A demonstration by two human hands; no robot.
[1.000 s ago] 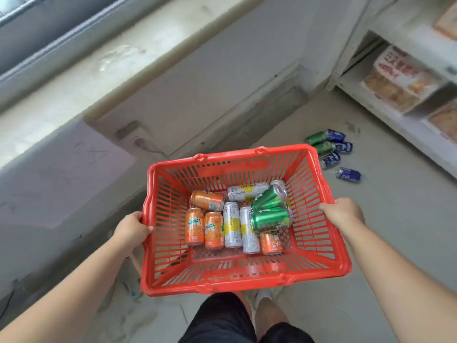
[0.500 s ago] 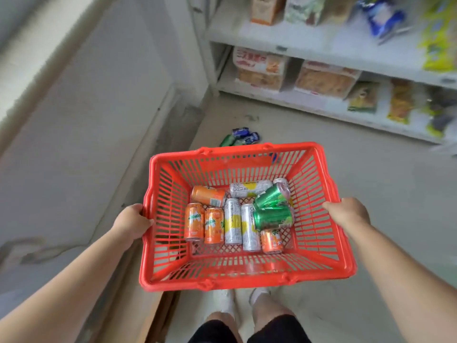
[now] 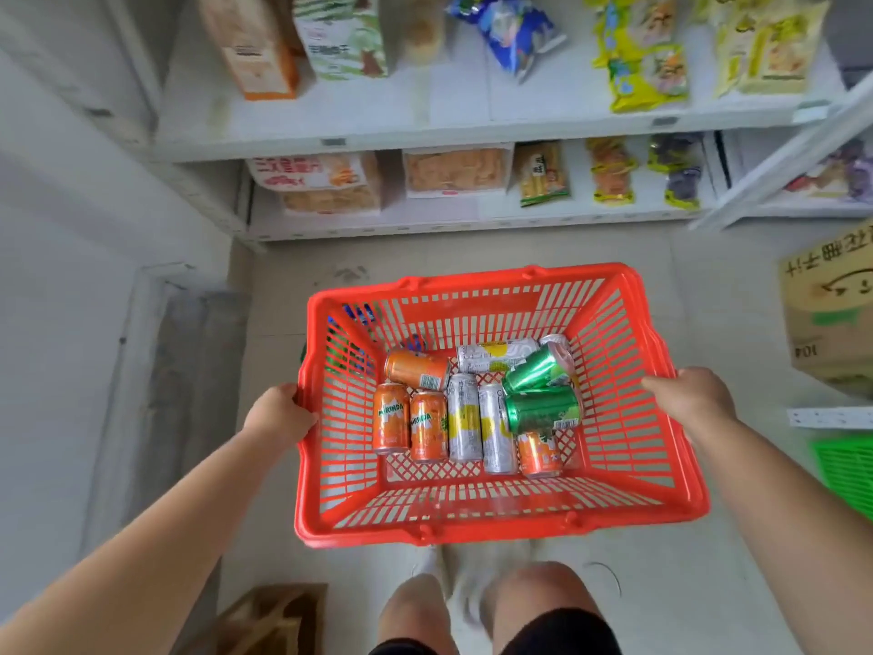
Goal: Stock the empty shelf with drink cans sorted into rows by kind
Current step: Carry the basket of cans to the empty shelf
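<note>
Since a moment ago we have swung round to face the white snack shelves. Our left hand and right hand grip the red plastic slatted basket by its side rims, fingers curled; the aluminium drink cans lie flat between them, equally near either hand.

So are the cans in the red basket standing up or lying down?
Lying down. The orange cans, silver cans and green cans all rest on their sides on the red basket floor, one green on top.
</note>
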